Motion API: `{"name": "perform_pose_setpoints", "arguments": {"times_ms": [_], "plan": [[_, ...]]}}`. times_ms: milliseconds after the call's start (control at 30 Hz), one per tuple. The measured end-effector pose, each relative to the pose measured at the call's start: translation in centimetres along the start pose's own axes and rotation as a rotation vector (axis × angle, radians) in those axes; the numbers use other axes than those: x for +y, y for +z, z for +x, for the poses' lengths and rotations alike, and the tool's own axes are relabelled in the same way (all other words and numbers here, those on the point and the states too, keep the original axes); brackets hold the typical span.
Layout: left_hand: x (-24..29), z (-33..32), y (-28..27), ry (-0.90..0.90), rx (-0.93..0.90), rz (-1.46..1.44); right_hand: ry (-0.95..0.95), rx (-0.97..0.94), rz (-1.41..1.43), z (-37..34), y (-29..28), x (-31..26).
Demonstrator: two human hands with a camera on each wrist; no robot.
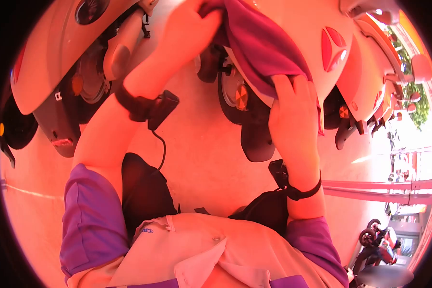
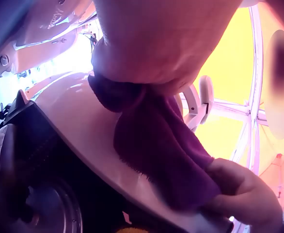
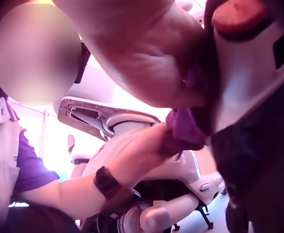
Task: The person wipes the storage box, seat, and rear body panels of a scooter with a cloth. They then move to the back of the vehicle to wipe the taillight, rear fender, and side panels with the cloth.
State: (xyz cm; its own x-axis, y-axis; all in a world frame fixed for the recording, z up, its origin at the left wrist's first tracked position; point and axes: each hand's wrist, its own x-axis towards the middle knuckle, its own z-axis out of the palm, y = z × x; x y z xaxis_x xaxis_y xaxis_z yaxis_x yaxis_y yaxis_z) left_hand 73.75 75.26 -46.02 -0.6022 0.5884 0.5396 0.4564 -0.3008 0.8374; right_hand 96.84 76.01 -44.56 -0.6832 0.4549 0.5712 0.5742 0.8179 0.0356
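A purple cloth, tinted magenta in the head view, lies stretched over the pale rear body panel of a scooter. At its upper end my left hand grips the bunched fabric with curled fingers. My right hand holds the near end, its fingertips on the fabric beside the red tail light. In the left wrist view, thumb and fingers of the right hand pinch a corner of the cloth. From the right wrist view, the right hand's fingers are mostly hidden behind its palm.
Another scooter stands close on the left, and more scooters line up to the right. Below the panel are a black mudguard and an orange reflector. A cable hangs from the left wrist camera. A railing runs at the right.
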Motion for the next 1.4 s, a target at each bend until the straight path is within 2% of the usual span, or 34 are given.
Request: {"name": "perform_pose_setpoints", "arguments": {"times_ms": [100, 200, 300, 333, 433, 533, 667, 700, 767, 867, 1067, 1133, 1167, 1267, 1333, 1367, 1400], "plan": [[-4.7, -3.0, 3.3, 0.187, -0.118, 0.065, -0.066, -0.128, -0.064, 0.4, 2.4, -2.0], [-8.4, -6.0, 5.3, 0.255, -0.181, -0.012, -0.073, -0.247, -0.089, -0.1, 4.3, -3.5], [-9.9, -4.8, 2.8, 0.239, -0.373, 0.048, -0.020, -0.385, -0.042, -1.2, 5.5, -5.1], [-11.1, -4.6, 3.0, 0.198, -0.244, -0.047, 0.009, -0.437, 0.004, -1.5, 6.0, -5.9], [-16.0, -3.5, 3.1, -0.005, 0.069, 0.108, 0.086, -0.484, 0.146, -1.6, 9.4, -8.1], [-19.4, -2.7, 3.0, -0.218, 0.015, 0.093, 0.188, -0.430, 0.246, -1.8, 15.6, -8.4], [-22.9, -4.2, 5.7, 0.074, -0.085, 0.094, 0.336, -0.456, 0.339, -2.1, 20.2, -8.0], [-23.1, -4.3, 6.3, 0.201, -0.136, 0.169, 0.361, -0.467, 0.361, -2.5, 20.7, -7.9], [-23.0, -3.7, 6.6, 0.220, -0.180, 0.332, 0.407, -0.459, 0.406, -2.9, 21.3, -7.5], [-23.8, -1.2, 6.1, 0.203, -0.271, 0.360, 0.420, -0.378, 0.468, -2.3, 22.4, -7.1], [-28.2, 5.2, 7.8, 0.169, -0.206, 0.263, 0.447, -0.183, 0.621, 4.4, 25.5, -8.3], [-27.6, 8.6, 7.2, -0.025, -0.304, 0.222, 0.401, -0.080, 0.645, 5.8, 26.6, -8.2], [-27.2, 9.2, 7.1, -0.123, -0.354, 0.201, 0.422, -0.103, 0.647, 5.9, 26.6, -8.0], [-28.7, 7.6, 8.3, 0.031, -0.221, 0.187, 0.454, -0.194, 0.679, 5.5, 26.0, -7.5], [-28.2, 2.9, 9.0, 0.254, -0.120, 0.255, 0.430, -0.302, 0.733, 3.0, 24.9, -7.2], [-26.3, 0.9, 8.2, 0.170, -0.222, 0.222, 0.431, -0.322, 0.734, 1.5, 24.4, -7.4], [-25.0, -0.2, 7.3, 0.190, -0.255, 0.209, 0.430, -0.350, 0.734, -0.3, 23.9, -7.7]]}}
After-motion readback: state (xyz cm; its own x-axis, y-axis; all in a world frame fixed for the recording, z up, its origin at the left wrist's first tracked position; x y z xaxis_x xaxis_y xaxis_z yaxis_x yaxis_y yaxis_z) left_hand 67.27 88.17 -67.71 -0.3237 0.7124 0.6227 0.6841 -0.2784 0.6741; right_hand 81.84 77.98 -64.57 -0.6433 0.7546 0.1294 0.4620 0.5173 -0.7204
